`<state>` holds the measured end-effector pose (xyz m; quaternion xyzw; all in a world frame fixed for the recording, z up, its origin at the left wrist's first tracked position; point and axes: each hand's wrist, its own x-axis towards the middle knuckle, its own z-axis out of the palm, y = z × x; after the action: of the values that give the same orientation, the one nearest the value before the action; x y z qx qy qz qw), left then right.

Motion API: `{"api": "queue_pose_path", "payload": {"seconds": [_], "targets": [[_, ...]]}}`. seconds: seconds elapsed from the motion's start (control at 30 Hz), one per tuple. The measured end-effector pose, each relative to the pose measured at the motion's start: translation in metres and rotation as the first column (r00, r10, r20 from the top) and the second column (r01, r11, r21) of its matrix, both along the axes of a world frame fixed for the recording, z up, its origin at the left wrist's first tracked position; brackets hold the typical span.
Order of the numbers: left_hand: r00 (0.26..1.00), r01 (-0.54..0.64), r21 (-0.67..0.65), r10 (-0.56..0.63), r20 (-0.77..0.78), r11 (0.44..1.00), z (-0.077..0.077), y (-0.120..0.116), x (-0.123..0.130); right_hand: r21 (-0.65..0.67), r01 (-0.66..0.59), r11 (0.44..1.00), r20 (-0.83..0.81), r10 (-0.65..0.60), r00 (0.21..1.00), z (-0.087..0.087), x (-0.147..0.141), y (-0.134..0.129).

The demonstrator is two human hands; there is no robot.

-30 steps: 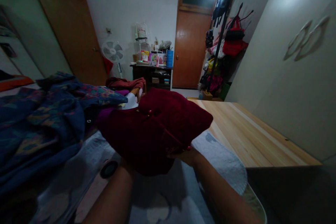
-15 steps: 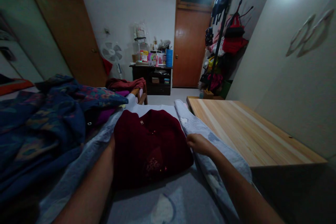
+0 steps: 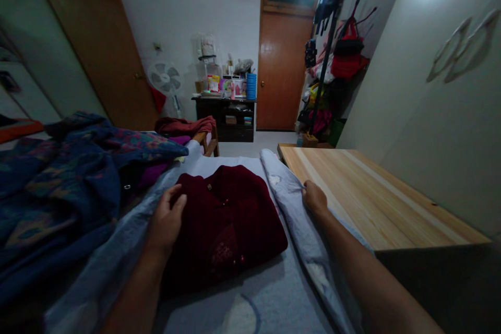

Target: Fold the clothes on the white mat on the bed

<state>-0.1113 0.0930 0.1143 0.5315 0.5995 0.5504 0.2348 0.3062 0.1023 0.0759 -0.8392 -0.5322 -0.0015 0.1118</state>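
Observation:
A dark red jacket (image 3: 250,219), folded into a compact bundle with small shiny fastenings and an embroidered patch, lies on the bed in front of me. My left hand (image 3: 166,219) is at its left edge, thumb and fingers apart, and seems to touch the cloth lightly. To the right, my right hand (image 3: 315,197) pinches a fold of the pale blue patterned bedsheet (image 3: 284,188) near the wooden board. The fingertips of that hand are closed on the cloth.
A heap of blue floral fabric (image 3: 78,177) lies to the left on the bed. A wooden board (image 3: 364,193) borders the bed on the right, beside a white cabinet (image 3: 430,130). A fan (image 3: 164,79) and a dark shelf unit (image 3: 225,120) stand at the back.
My right hand has left the jacket's right side and moved right, now gripping the bedsheet. My left hand has come out from beside the jacket, its fingers now showing at the left edge.

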Motion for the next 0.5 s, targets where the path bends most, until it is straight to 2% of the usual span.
{"api": "queue_pose_path", "payload": {"seconds": [0.07,0.13,0.2,0.27,0.37,0.43,0.5], "targets": [[0.968,0.028,-0.078,-0.046,-0.245,0.997,-0.013,-0.007,0.007,0.081,-0.003,0.997,0.011,0.002,1.000,0.007,0.011,-0.002],[0.886,0.000,-0.176,-0.082,-0.456,0.984,-0.024,-0.015,0.016,0.148,0.044,0.988,0.026,-0.048,0.998,0.011,0.031,-0.008],[0.795,-0.029,-0.235,-0.120,-0.595,0.972,-0.034,-0.024,0.023,0.160,0.131,0.978,0.031,-0.138,0.990,0.012,0.057,-0.018],[0.730,-0.033,-0.251,-0.149,-0.667,0.967,-0.041,-0.031,0.027,0.126,0.226,0.966,0.024,-0.231,0.973,0.008,0.082,-0.031],[0.686,-0.055,-0.255,-0.149,-0.712,0.965,-0.047,-0.036,0.030,0.053,0.330,0.942,0.067,-0.334,0.940,-0.003,0.104,-0.047],[0.668,-0.069,-0.255,-0.145,-0.730,0.964,-0.049,-0.036,0.031,0.074,0.354,0.932,0.144,-0.361,0.921,-0.010,0.102,-0.051],[0.654,-0.073,-0.256,-0.148,-0.742,0.964,-0.050,-0.036,0.032,0.126,0.302,0.945,0.202,-0.322,0.925,-0.014,0.088,-0.047]]}}
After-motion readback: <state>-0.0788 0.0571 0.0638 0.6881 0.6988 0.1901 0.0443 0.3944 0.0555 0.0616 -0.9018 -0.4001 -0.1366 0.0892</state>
